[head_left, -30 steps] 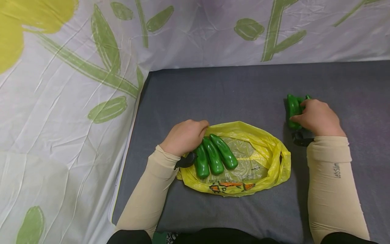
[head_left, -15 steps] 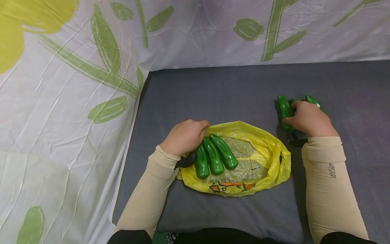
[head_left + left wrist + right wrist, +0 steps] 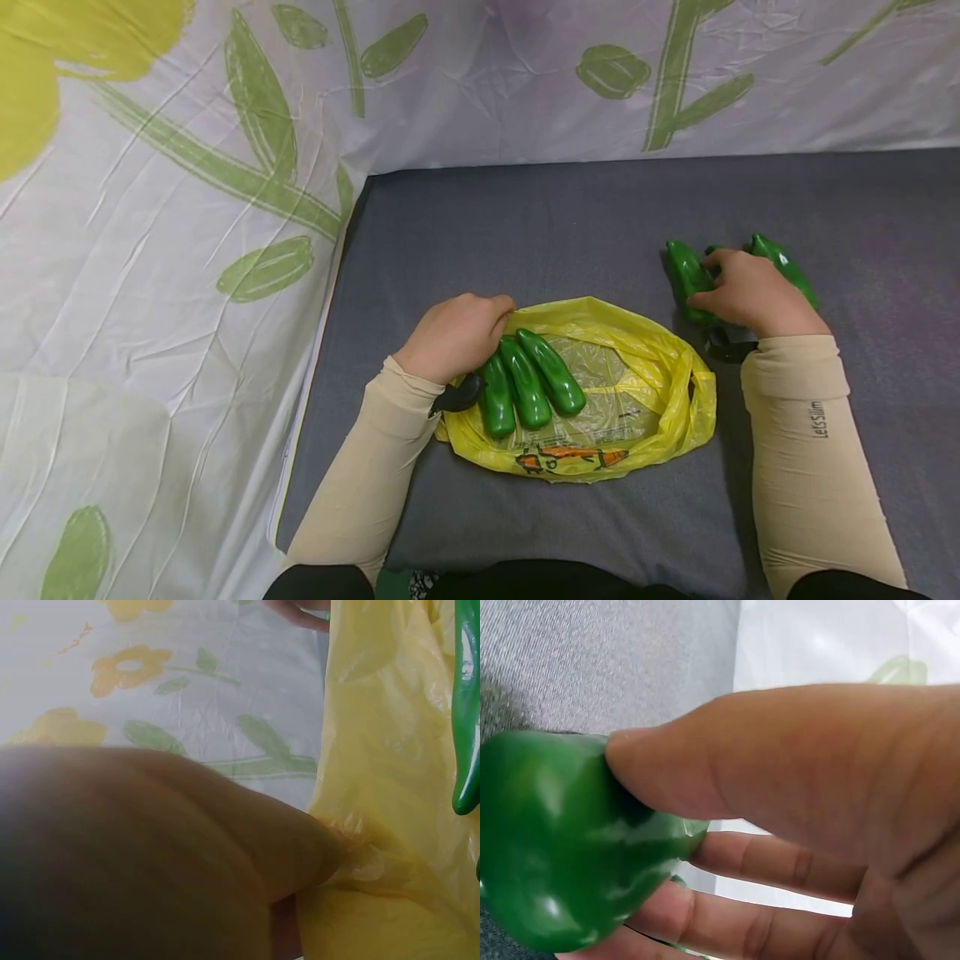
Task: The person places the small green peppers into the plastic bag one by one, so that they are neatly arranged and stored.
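My left hand (image 3: 456, 340) pinches the far left rim of a yellow plastic bag (image 3: 686, 400), which lies spread with its mouth open. Three glossy green peppers (image 3: 525, 383) lie side by side in its left part. In the left wrist view, the thumb and fingers of the left hand (image 3: 187, 832) meet at the bag's film (image 3: 390, 712). Right of the bag, my right hand (image 3: 768, 292) holds a green pepper (image 3: 686, 275) between thumb and fingers. The right wrist view shows the thumb over this pepper (image 3: 547, 840). Another pepper (image 3: 783, 262) lies behind the hand; a third is mostly hidden.
A dark grey cloth (image 3: 525, 225) covers the table. White floral sheeting (image 3: 480, 92) rises at the back and along the left side. A black wrist strap (image 3: 457, 393) shows at the left wrist and another black strap (image 3: 727, 344) at the right.
My right hand has shifted left, and its pepper has moved left, away from the rightmost one, which now shows more fully. The left hand and the bag stay in place.
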{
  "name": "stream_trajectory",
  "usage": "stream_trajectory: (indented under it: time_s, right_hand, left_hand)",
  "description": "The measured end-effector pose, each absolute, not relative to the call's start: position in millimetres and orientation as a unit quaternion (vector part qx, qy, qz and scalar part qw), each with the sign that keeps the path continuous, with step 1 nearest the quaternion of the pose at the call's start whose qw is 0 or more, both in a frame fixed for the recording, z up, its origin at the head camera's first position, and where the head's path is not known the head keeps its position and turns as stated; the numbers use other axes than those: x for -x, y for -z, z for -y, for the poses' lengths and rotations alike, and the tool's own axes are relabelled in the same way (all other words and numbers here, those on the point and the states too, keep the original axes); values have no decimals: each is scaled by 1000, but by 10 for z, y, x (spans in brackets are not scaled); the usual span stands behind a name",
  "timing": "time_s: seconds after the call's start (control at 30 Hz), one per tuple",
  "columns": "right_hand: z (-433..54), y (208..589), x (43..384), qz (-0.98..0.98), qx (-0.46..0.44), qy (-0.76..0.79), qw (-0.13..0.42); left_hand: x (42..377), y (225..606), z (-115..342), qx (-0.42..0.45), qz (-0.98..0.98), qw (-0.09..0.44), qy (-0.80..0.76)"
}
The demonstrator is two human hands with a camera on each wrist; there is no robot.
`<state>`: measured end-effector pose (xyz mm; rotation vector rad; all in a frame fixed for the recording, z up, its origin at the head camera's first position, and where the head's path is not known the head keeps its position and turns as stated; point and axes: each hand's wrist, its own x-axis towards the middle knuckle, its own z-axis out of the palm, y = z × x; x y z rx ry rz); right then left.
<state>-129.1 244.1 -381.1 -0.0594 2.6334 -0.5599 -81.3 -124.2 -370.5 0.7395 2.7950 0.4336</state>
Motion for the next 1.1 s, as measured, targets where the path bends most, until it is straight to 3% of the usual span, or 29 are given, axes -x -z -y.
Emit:
stream_trajectory:
  time_s: [0.53, 1.1]
  right_hand:
    - [-2283, 3561, 1143, -949, 49, 223, 220]
    - [-2017, 3347, 926, -930, 152, 237, 237]
  left_hand:
    - [815, 3696, 1248, -253, -949, 111, -152]
    - [816, 3697, 1233, -251, -950, 113, -146]
